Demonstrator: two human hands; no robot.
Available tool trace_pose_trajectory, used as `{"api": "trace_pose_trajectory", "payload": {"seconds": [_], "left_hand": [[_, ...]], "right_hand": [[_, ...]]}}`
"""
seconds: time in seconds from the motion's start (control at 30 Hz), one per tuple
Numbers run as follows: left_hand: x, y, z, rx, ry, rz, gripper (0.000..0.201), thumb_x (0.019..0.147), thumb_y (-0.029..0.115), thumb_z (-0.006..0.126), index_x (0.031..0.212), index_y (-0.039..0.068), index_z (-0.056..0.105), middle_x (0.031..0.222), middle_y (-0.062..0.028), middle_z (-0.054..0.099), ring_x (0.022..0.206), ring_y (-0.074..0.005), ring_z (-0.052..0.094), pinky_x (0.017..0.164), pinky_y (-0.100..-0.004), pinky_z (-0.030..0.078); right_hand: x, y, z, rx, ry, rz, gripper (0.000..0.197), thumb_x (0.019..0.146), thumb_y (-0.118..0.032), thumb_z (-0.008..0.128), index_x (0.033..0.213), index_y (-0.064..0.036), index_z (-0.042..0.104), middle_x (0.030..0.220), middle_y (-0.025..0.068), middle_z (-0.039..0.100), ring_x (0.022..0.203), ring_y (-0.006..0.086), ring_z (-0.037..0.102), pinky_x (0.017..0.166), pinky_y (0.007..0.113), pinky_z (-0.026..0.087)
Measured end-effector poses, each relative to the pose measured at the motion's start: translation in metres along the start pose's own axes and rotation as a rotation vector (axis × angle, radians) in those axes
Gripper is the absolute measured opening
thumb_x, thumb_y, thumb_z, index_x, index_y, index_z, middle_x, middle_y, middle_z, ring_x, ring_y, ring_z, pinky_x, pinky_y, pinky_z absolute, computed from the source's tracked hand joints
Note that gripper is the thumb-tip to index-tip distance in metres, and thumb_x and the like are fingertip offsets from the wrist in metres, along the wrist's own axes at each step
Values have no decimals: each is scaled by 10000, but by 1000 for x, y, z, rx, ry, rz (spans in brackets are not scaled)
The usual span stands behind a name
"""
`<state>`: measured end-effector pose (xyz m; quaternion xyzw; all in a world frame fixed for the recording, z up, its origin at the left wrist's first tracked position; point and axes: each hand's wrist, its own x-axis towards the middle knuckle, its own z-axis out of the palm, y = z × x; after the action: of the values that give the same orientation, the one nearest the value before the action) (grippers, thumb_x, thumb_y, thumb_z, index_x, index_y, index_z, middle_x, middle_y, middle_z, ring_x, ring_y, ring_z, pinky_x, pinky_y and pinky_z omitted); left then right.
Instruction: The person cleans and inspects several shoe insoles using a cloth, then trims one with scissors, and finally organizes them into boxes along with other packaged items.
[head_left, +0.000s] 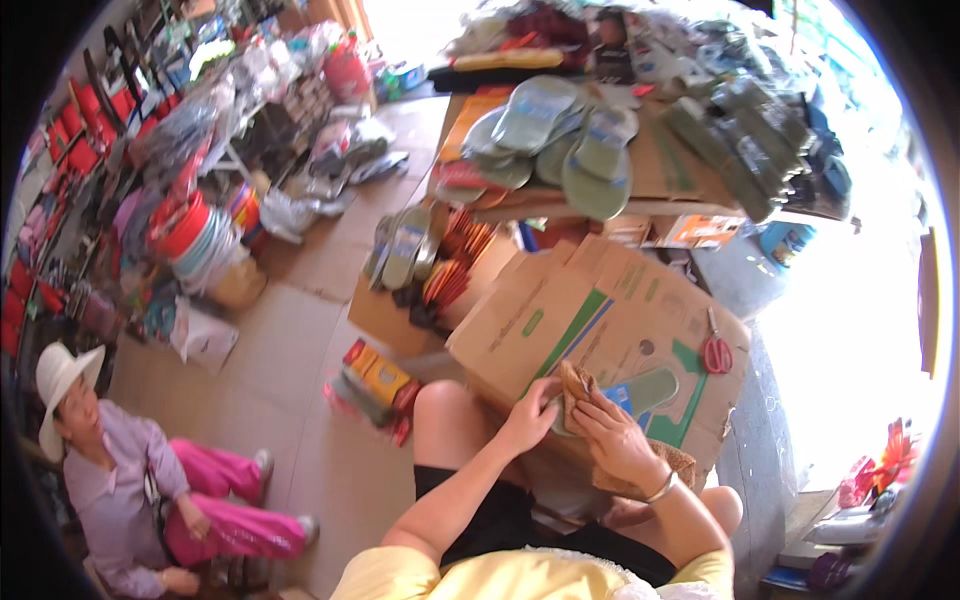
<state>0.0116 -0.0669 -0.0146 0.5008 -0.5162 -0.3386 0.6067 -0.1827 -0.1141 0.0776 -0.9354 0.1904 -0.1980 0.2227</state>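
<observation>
A pale green insole-shaped sole (655,387) with a blue label lies on a cardboard box (500,345) in front of my knees. My left hand (532,412) is closed at the sole's near left end, thumb and fingers pinched by its edge. With bent fingers, my right hand (620,442) presses a brown cloth (576,383) onto the sole. More of that cloth hangs below my right wrist. The cloth and my fingers hide the sole's near end. To the right, red-handled scissors (716,352) rest on the box.
Beyond the box, a table holds stacked green soles (600,180) and wrapped green bundles (745,140). A smaller carton (385,325) with more soles stands left of the box. Packets (380,380) lie on the floor. A person in a white hat (110,480) sits at left, near piled goods and buckets (180,225).
</observation>
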Motion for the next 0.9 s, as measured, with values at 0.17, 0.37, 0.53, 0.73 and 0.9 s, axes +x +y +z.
{"api": "trace_pose_trajectory", "payload": {"seconds": [0.17, 0.37, 0.53, 0.73, 0.9], "left_hand": [[2, 29, 0, 8, -92, -377, 427, 875, -11, 492, 1290, 32, 408, 856, -56, 582, 741, -101, 551, 668, -242, 454], [-6, 34, 0, 25, -46, -385, 409, 877, -5, 490, 1278, 39, 421, 677, 16, 489, 620, -57, 450, 560, -215, 364], [-5, 27, 0, 2, -51, -390, 400, 865, 1, 497, 1258, 23, 432, 766, -48, 552, 692, -97, 520, 637, -246, 432], [-7, 26, 1, 67, -22, -296, 387, 864, 18, 504, 1245, 26, 436, 820, -67, 575, 718, -113, 525, 658, -261, 436], [-7, 25, -4, 74, -53, -344, 389, 861, 18, 507, 1244, 30, 439, 747, -44, 553, 664, -95, 502, 612, -246, 416]], "right_hand": [[-10, 67, -39, -49, -54, 41, 369, 781, -29, 502, 1138, -8, 591, 1214, 168, 560, 1219, 351, 463, 1087, 433, 319], [4, 41, 11, -147, -7, -36, 412, 785, -119, 567, 1181, -4, 563, 1281, 146, 526, 1285, 333, 394, 1106, 430, 280], [-2, 102, -6, -265, 174, 231, 367, 810, -110, 560, 1165, -16, 578, 1264, 144, 537, 1278, 340, 398, 1064, 471, 317], [14, 28, 25, -170, 97, -99, 391, 720, -73, 600, 1108, -32, 588, 1150, 143, 587, 1150, 320, 506, 991, 425, 391], [10, 64, 9, -270, -16, 86, 412, 782, -107, 574, 1186, -26, 554, 1254, 158, 540, 1248, 309, 435, 1055, 441, 326]]}}
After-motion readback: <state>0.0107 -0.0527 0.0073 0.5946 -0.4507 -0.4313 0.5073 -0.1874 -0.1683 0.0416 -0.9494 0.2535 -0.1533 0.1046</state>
